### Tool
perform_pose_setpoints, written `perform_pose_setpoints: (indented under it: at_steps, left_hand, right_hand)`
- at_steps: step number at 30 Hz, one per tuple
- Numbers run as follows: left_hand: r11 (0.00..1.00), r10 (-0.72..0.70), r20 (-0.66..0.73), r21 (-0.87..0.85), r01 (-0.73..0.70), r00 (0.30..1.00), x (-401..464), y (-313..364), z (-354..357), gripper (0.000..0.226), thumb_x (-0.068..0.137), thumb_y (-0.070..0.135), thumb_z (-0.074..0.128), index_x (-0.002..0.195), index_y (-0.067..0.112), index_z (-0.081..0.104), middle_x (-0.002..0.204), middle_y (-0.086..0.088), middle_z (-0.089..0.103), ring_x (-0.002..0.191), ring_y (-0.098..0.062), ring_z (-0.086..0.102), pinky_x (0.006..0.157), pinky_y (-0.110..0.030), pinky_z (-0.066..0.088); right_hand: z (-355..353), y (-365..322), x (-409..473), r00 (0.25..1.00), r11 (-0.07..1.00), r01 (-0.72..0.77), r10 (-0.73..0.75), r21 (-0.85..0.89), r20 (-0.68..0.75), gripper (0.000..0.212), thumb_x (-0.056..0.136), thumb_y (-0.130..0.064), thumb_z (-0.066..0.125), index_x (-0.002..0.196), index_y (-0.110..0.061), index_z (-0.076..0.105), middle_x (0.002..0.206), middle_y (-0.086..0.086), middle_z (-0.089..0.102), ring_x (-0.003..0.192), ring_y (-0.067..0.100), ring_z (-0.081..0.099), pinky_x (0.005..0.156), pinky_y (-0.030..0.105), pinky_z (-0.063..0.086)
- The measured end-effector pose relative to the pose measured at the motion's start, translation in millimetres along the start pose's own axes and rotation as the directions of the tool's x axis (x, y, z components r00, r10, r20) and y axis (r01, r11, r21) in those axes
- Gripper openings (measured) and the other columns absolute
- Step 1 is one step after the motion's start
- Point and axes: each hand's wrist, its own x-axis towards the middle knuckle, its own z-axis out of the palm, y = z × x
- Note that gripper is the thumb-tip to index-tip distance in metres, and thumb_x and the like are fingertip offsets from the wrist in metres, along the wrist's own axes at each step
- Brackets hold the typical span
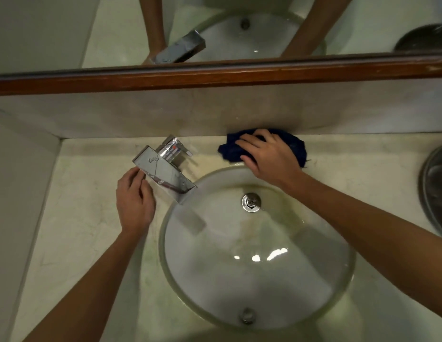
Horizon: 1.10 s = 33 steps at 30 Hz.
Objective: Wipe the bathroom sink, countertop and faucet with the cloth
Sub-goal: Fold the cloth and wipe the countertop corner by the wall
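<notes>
A dark blue cloth (292, 145) lies on the pale countertop (86, 218) behind the round white sink (239, 267), against the back wall. My right hand (267, 156) presses flat on the cloth with spread fingers. A chrome faucet (165, 170) with a flat rectangular spout stands at the sink's back left rim. My left hand (134, 201) rests beside the spout's left edge, fingers touching it. The sink's chrome drain (250, 202) sits in a stained basin.
A wood-framed mirror (215, 72) runs along the back wall and reflects the sink, faucet and my arms. A round metal bowl (434, 191) stands on the counter at the right edge. A side wall closes the counter on the left.
</notes>
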Motion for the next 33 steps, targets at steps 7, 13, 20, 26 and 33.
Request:
perform_pose_setpoints:
  at_steps: [7,13,20,26,33]
  left_hand:
    - [1.0,0.011,-0.004,-0.002,-0.011,1.0,0,-2,1,0.042,0.105,0.027,0.038,0.13,0.008,0.066,0.138,-0.007,0.058,0.127,-0.026,0.05,0.106,-0.048,0.044]
    - [0.999,0.032,-0.02,0.002,-0.032,0.999,-2,8,-2,0.038,0.103,0.022,0.044,0.131,0.007,0.066,0.137,-0.011,0.057,0.125,-0.03,0.05,0.105,-0.048,0.045]
    - [1.0,0.005,-0.014,0.023,-0.005,1.0,3,6,2,0.03,0.102,0.025,0.05,0.122,0.009,0.066,0.127,-0.011,0.058,0.118,-0.03,0.051,0.098,-0.052,0.048]
    - [0.997,0.034,-0.027,0.066,-0.032,0.999,3,10,2,0.033,0.096,0.021,0.052,0.122,0.005,0.063,0.124,-0.017,0.058,0.113,-0.035,0.05,0.096,-0.049,0.045]
    - [0.996,0.035,-0.018,0.077,-0.034,0.999,3,12,-1,0.03,0.097,0.016,0.051,0.123,0.006,0.063,0.13,-0.015,0.058,0.117,-0.034,0.051,0.099,-0.047,0.043]
  right_hand:
    - [-37,93,-84,0.981,0.982,-0.185,0.183,0.033,0.064,0.048,0.102,-0.041,0.048,0.142,-0.018,0.058,0.142,0.003,0.062,0.122,0.034,0.053,0.099,0.048,0.045]
    - [-84,164,-118,0.961,0.994,-0.084,0.098,-0.066,0.26,0.066,0.099,-0.06,0.04,0.149,-0.018,0.052,0.148,0.013,0.052,0.127,0.037,0.049,0.098,0.053,0.049]
    - [-61,157,-127,0.954,0.959,-0.283,0.283,-0.02,0.101,0.061,0.091,-0.057,0.048,0.137,-0.019,0.061,0.133,0.014,0.053,0.12,0.041,0.046,0.098,0.052,0.035]
    - [-41,105,-100,0.905,0.906,-0.423,0.424,-0.022,0.031,0.057,0.093,-0.051,0.051,0.144,-0.026,0.055,0.137,0.012,0.052,0.117,0.039,0.044,0.096,0.05,0.036]
    - [0,2,-21,0.942,0.941,-0.336,0.336,-0.039,-0.008,0.052,0.092,-0.05,0.057,0.136,-0.024,0.061,0.129,0.008,0.061,0.106,0.038,0.054,0.086,0.046,0.041]
